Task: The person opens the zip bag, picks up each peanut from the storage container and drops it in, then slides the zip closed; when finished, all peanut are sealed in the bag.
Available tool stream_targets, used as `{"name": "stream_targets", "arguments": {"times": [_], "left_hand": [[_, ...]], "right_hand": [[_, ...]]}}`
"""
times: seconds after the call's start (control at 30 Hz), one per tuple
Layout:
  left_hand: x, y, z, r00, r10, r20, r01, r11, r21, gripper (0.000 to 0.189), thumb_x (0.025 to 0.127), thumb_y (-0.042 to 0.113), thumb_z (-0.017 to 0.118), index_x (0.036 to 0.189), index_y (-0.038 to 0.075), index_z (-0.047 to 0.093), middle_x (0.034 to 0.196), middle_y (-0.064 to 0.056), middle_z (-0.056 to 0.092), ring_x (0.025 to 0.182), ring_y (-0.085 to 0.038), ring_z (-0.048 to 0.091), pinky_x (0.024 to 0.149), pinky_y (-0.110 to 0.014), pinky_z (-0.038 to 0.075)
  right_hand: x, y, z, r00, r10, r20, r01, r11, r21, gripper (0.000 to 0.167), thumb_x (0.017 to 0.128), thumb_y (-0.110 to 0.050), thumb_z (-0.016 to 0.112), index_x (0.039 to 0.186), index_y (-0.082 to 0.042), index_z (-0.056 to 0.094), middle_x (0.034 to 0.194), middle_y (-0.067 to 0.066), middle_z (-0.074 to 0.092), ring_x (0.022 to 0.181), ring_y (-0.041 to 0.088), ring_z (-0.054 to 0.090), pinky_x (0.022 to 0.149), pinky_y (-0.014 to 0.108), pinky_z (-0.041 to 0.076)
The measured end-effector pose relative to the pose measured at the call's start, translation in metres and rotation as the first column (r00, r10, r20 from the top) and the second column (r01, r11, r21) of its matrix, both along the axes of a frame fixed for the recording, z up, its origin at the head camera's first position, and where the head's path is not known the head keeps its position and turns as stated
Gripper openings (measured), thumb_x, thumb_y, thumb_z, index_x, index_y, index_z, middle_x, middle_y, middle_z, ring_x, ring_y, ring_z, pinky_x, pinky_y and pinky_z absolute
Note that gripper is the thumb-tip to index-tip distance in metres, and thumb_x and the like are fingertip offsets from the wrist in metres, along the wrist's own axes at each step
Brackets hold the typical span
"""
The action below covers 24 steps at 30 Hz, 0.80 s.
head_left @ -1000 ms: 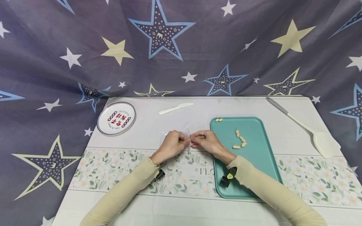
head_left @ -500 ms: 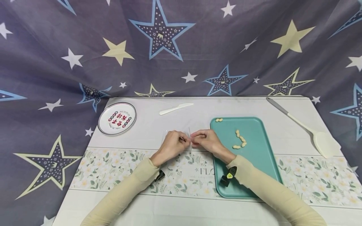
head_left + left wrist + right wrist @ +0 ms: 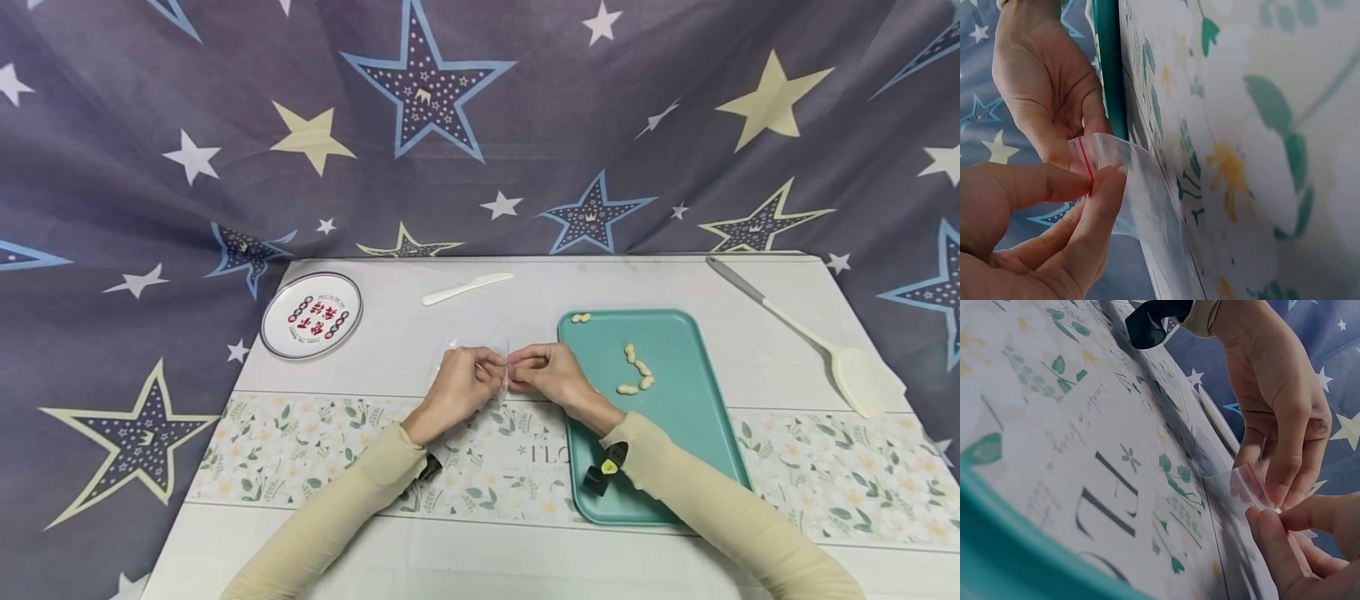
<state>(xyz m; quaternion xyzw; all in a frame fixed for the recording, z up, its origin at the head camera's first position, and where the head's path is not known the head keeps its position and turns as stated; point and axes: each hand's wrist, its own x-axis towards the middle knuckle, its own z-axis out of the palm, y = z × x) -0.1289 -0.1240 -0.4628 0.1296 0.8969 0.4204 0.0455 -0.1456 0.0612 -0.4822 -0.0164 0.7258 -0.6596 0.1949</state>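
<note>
A clear zip-lock bag (image 3: 1147, 206) with a red line along its seal is between my two hands, over the middle of the table. My left hand (image 3: 461, 382) pinches its sealing edge between thumb and forefinger. Right opposite, my right hand (image 3: 553, 377) pinches the same edge, its fingertips nearly meeting the left ones. In the right wrist view the red seal strip (image 3: 1259, 482) runs up from the fingertips, and the bag's thin film hangs towards the table. Part of the bag is hidden behind my left hand in the head view.
A teal tray (image 3: 678, 433) lies under my right forearm, with several peanuts (image 3: 642, 369) on it and another peanut (image 3: 581, 317) at its corner. A white plate (image 3: 345, 325) with red lettering stands back left, a white plastic knife (image 3: 467, 288) behind my hands, and a spatula (image 3: 855, 375) far right.
My left hand has shifted slightly right, and the bag's edge between the fingertips has moved a little right with it. My right hand stays almost in place, both hands still pinching the bag.
</note>
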Motion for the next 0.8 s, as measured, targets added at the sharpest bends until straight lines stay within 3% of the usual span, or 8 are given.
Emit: {"name": "stream_targets", "arguments": {"times": [0.47,0.8], "left_hand": [[0.0033,0.0016,-0.0003,1.000,-0.018,-0.016,0.017,1.000,-0.026,0.029,0.090,-0.006,0.064,0.117,-0.004,0.076,0.097,-0.014,0.077,0.076,-0.015,0.070,0.066,-0.021,0.057],[0.0065,0.0033,-0.0016,0.999,-0.023,-0.037,0.022,1.000,-0.019,0.030,0.090,-0.004,0.069,0.118,-0.004,0.076,0.093,-0.010,0.073,0.077,-0.013,0.069,0.070,-0.021,0.058]], "right_hand": [[-0.0008,0.0022,-0.0011,0.999,-0.016,-0.028,0.018,0.998,0.055,0.021,0.093,-0.002,0.072,0.113,0.005,0.075,0.095,0.020,0.079,0.074,0.012,0.076,0.073,0.026,0.065],[-0.0007,0.0011,0.0013,1.000,-0.025,0.010,0.025,0.999,0.032,0.021,0.094,-0.002,0.069,0.114,0.006,0.072,0.096,0.022,0.078,0.071,0.012,0.075,0.072,0.029,0.066]]}}
